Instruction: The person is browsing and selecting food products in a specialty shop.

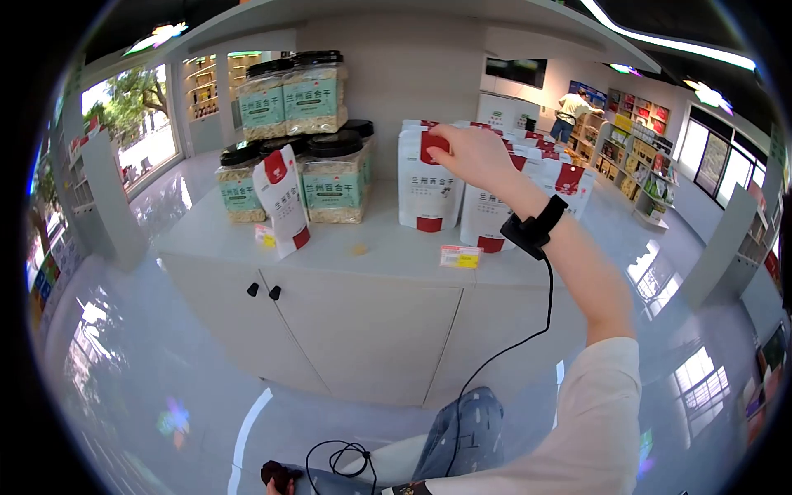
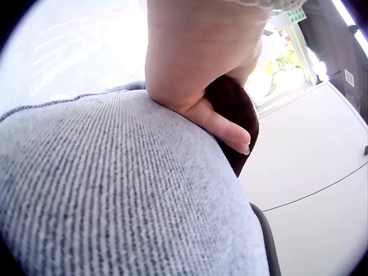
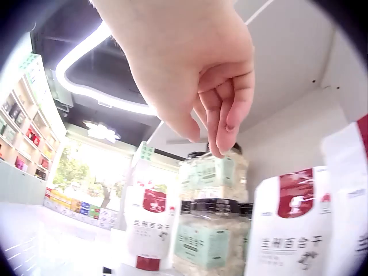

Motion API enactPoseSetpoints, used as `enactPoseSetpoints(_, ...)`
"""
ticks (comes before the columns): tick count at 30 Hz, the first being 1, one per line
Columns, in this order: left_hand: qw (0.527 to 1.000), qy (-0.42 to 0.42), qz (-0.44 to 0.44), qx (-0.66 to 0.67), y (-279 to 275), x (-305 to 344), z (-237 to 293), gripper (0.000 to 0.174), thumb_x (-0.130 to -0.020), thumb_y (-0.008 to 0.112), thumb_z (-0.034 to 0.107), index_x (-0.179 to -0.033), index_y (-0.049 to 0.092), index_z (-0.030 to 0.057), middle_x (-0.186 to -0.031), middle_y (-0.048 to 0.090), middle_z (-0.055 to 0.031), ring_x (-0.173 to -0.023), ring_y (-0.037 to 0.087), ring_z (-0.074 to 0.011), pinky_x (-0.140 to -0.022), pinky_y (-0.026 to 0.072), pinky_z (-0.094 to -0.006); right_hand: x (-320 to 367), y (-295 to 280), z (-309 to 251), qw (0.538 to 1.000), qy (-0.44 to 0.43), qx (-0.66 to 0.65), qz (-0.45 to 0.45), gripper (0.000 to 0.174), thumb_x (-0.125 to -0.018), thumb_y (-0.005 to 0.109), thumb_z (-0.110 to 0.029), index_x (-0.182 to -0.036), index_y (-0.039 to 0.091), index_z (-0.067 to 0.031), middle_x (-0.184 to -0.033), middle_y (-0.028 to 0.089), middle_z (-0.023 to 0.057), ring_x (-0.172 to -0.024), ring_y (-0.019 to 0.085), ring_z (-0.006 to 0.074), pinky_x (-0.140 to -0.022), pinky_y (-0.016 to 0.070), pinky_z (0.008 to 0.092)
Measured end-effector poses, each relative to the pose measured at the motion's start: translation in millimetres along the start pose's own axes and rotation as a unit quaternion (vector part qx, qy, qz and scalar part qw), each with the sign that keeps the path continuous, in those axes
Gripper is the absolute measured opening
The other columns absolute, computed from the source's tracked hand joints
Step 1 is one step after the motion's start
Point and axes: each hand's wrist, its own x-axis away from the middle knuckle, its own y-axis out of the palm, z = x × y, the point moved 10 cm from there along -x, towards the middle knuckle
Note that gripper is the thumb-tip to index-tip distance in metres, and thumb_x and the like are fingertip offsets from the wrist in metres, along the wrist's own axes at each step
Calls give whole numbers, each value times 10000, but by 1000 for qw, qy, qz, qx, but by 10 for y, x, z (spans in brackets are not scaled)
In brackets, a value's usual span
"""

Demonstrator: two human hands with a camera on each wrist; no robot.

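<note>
The tabletop (image 1: 388, 247) is carrying jars (image 1: 330, 186) and rows of white pouches (image 1: 565, 181). The front pouch (image 1: 427, 194) is standing upright near its middle. Judging by its soft, flat-bottomed body, it is probably handling light and pliable, denting under a squeeze, so the sealed top edge is looking like the surest place to pinch. It is showing a red patch above, dark print, and a red strip below. The right hand (image 1: 474, 155) is hovering at its top, fingers loosely curled and holding nothing, perhaps touching it. The left hand (image 2: 195, 57) is gripping a dark object (image 2: 236, 115) against the knee (image 2: 115, 184).
</note>
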Motion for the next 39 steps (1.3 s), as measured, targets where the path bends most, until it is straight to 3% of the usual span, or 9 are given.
enactPoseSetpoints(1, 991, 32, 2, -133, 669, 556, 261, 264, -881, 445, 147, -1046, 534, -38, -1012, 598, -149, -949, 575, -254, -875, 476, -370, -90, 18, -182, 1000, -28, -3, -5, 319, -811, 547, -330, -1034, 593, -107, -687, 624, 87, -664, 611, 256, -607, 484, 361)
enactPoseSetpoints(3, 994, 39, 18, -104, 486, 446, 215, 260, -877, 451, 147, -1038, 541, -36, -1014, 599, -145, -945, 577, -256, -868, 482, -372, -245, 26, -608, 997, -47, 11, -62, 257, -807, 543, -309, -937, 636, -107, -728, 634, 77, -686, 614, 256, -629, 487, 362)
enactPoseSetpoints(9, 995, 47, 58, -67, 123, 242, 145, 294, -874, 475, 187, -1039, 532, -50, -1033, 578, -158, -942, 566, -281, -798, 520, -400, -819, 504, -1675, 985, -136, -44, -96, 306, -766, 540, -185, -1065, 578, -135, -846, 645, 99, -793, 621, 263, -671, 488, 378)
enactPoseSetpoints(14, 993, 56, 93, -49, 140, 358, 211, 296, -856, 503, 186, -1042, 526, -43, -1015, 566, -154, -941, 552, -290, -783, 522, -398, -1249, 986, -2048, 986, -116, -52, -109, 427, -735, 553, -99, -1159, 501, -120, -980, 619, 129, -902, 592, 284, -715, 482, 386)
enactPoseSetpoints(19, 994, 64, 71, -53, 89, 301, 212, 316, -852, 496, 200, -1051, 522, -45, -1031, 568, -157, -950, 552, -295, -792, 519, -418, -1586, 1744, -2054, 975, -97, -146, -134, 212, -713, 577, -110, -915, 638, -83, -904, 630, 144, -867, 598, 296, -728, 476, 382)
enactPoseSetpoints(22, 993, 44, 94, -56, -211, -6, 47, 263, -838, 487, 255, -1040, 476, 87, -895, 604, -106, -623, 630, -325, -449, 521, -331, -1650, 1710, -2120, 956, -99, -219, -167, 183, -730, 576, -155, -889, 643, -93, -866, 634, 141, -830, 603, 293, -704, 476, 392)
enactPoseSetpoints(26, 991, 53, 110, -50, -411, -127, -11, 273, -837, 492, 275, -1049, 473, 105, -887, 601, -96, -612, 633, -309, -412, 487, -295, -1677, 872, -2002, 975, -148, -162, -39, 212, -778, 569, -257, -907, 647, -108, -793, 645, 110, -738, 621, 243, -640, 481, 368)
enactPoseSetpoints(28, 990, 50, 121, -56, -431, -134, -18, 270, -837, 495, 283, -1045, 477, 112, -889, 600, -92, -610, 633, -301, -411, 477, -282, -1628, 512, -1802, 975, -125, -175, -53, 201, -811, 540, -253, -886, 655, -106, -645, 645, 31, -587, 621, 137, -557, 465, 285)
enactPoseSetpoints(39, 990, 41, 108, -83, -446, -184, -51, 253, -835, 516, 319, -1005, 499, 132, -884, 616, -53, -639, 638, -267, -439, 459, -255, -789, 36, -561, 990, -6, 5, -139, 210, -794, 555, -267, -889, 671, -120, -662, 650, 16, -641, 628, 155, -571, 478, 303)
